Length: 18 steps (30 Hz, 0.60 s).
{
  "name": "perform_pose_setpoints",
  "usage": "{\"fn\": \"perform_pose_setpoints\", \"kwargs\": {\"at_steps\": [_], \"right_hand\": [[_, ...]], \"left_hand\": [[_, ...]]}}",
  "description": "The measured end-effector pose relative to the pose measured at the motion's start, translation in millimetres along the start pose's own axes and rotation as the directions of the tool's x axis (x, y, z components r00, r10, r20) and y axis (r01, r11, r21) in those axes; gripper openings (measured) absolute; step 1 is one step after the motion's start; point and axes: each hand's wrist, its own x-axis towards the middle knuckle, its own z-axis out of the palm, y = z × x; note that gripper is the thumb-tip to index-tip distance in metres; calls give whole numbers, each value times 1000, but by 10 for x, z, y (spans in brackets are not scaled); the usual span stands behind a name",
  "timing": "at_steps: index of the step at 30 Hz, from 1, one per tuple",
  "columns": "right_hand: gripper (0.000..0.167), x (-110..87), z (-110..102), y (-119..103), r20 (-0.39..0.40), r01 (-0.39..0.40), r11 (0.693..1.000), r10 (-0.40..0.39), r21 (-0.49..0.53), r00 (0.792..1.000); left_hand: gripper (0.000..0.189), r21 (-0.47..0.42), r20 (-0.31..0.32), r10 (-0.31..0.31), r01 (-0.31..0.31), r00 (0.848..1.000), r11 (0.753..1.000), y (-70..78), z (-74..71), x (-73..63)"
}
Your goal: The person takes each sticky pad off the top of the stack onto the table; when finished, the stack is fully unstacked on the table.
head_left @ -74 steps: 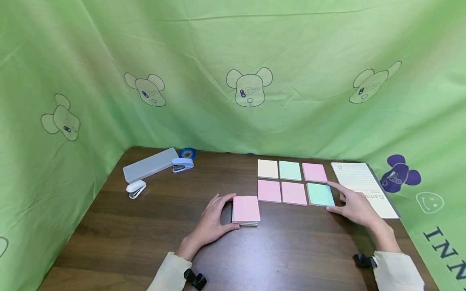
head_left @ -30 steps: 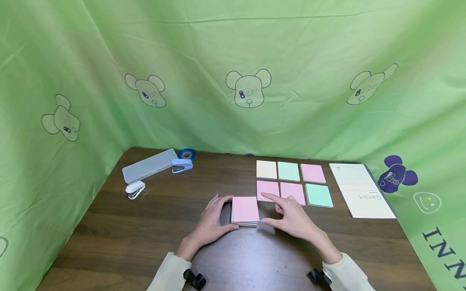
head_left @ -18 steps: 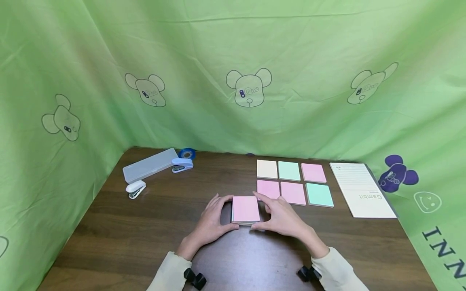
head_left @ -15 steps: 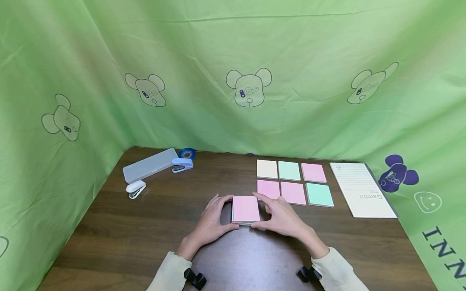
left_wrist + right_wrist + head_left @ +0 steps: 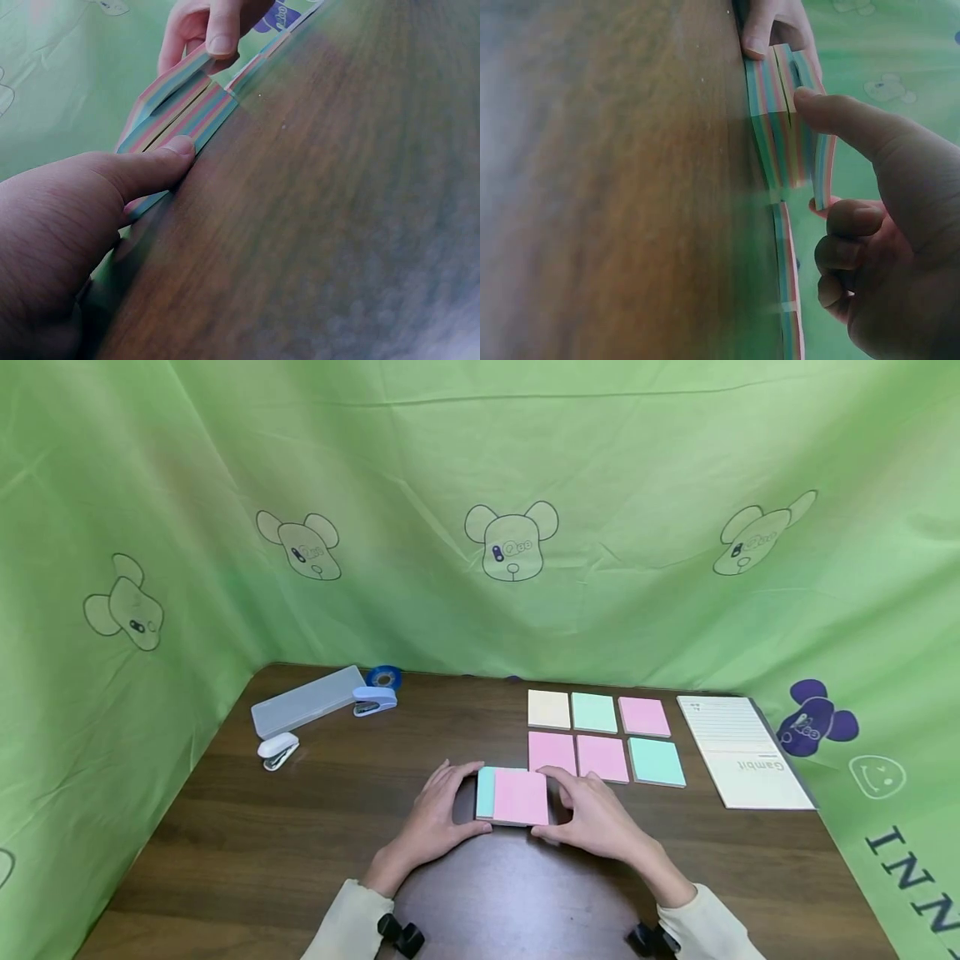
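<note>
On the table before me stands a stack of sticky note pads [image 5: 486, 793], its striped edges visible in the left wrist view. My left hand [image 5: 431, 827] grips the stack's left side between thumb and fingers. The top pink sticky note pad [image 5: 522, 797] is slid rightward, baring a strip of the mint green pad beneath. My right hand [image 5: 596, 818] pinches this pink pad by its near and far edges. In the right wrist view, the pink pad [image 5: 825, 169] is partly raised off the stack [image 5: 776, 142], with the right index fingertip beneath its far end.
Two rows of sticky note pads [image 5: 603, 760] lie just behind my right hand. A notepad [image 5: 742, 752] is at the far right. At back left are a pale case [image 5: 307, 702], blue tape [image 5: 384, 677], a blue stapler [image 5: 374, 701] and a white stapler [image 5: 278, 748].
My right hand came left from the mint pad by the notepad to the stack. It took hold of the top pink pad and drew it rightward. My left hand stayed put.
</note>
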Motion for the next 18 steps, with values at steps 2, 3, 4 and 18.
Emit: {"fn": "perform_pose_setpoints", "kwargs": {"at_steps": [2, 3, 4, 18], "right_hand": [[82, -27, -15, 10, -15, -11, 1000, 11, 13, 1000], [81, -43, -25, 18, -24, -17, 1000, 18, 20, 1000], [81, -64, -36, 32, -33, -24, 999, 25, 27, 999], [82, -375, -224, 323, -106, -48, 998, 51, 31, 993]], "left_hand": [[94, 5, 0, 4, -4, 1000, 1000, -2, -8, -4], [93, 5, 1, 3, -3, 1000, 1000, -3, -11, -4], [93, 5, 3, 3, -3, 1000, 1000, -3, -10, -3], [92, 10, 4, -31, 31, 1000, 999, 2, 7, -3]]}}
